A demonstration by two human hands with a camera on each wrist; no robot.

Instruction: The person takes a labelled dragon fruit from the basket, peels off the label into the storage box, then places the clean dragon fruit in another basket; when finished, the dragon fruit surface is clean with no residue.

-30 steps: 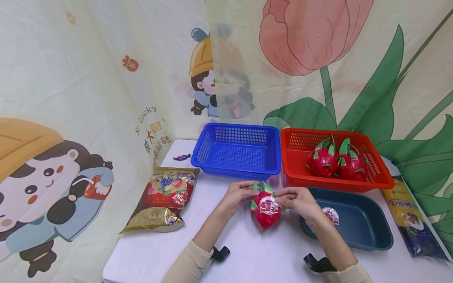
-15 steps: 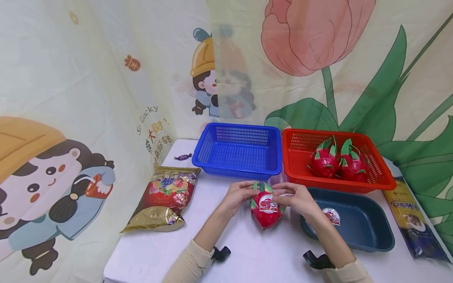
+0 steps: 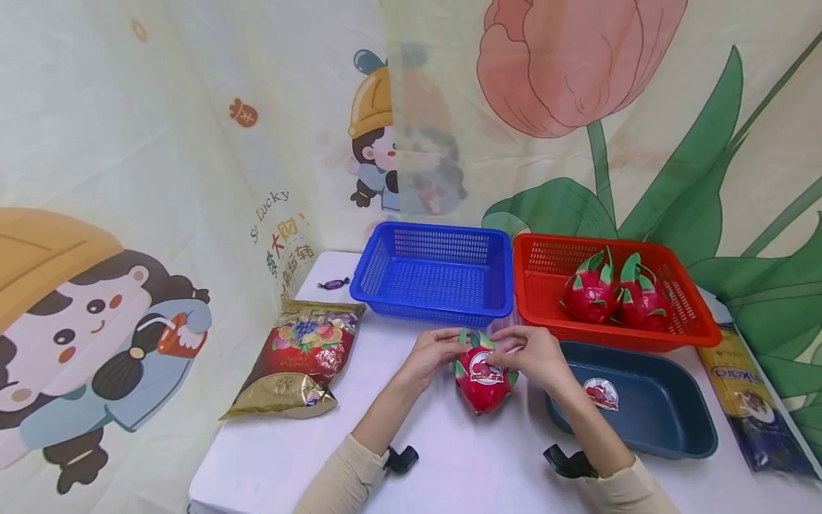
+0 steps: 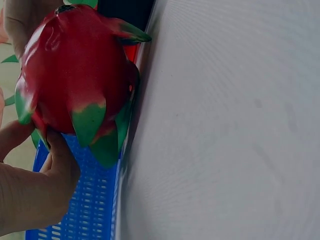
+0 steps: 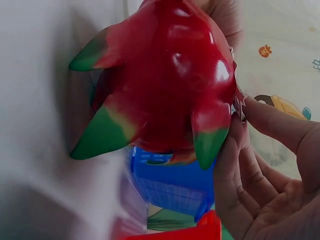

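A red dragon fruit [image 3: 486, 392] with green-tipped scales stands on the white table, a round white-and-red sticker [image 3: 484, 368] on its upper front. My left hand [image 3: 438, 355] pinches a scale at its leafy end, which the left wrist view shows between thumb and finger [image 4: 60, 155]. From the right, my right hand [image 3: 536, 357] reaches over the sticker. In the right wrist view its thumb [image 5: 270, 117] and forefinger [image 5: 227, 165] meet at the sticker's edge [image 5: 240, 100], which stands slightly off the skin. The hand hides part of the sticker.
Behind are a blue basket [image 3: 437, 310] and a red basket [image 3: 616, 335] holding two dragon fruits [image 3: 591, 293]. A dark tray [image 3: 655, 421] with a similar sticker [image 3: 601, 394] sits right. A candy bag [image 3: 302, 357], wrapped candy [image 3: 334, 284] and a yellow-blue packet [image 3: 748, 400] lie about.
My right hand has shifted slightly left and its thumb now covers more of the sticker. My left hand and the dragon fruit stay in place.
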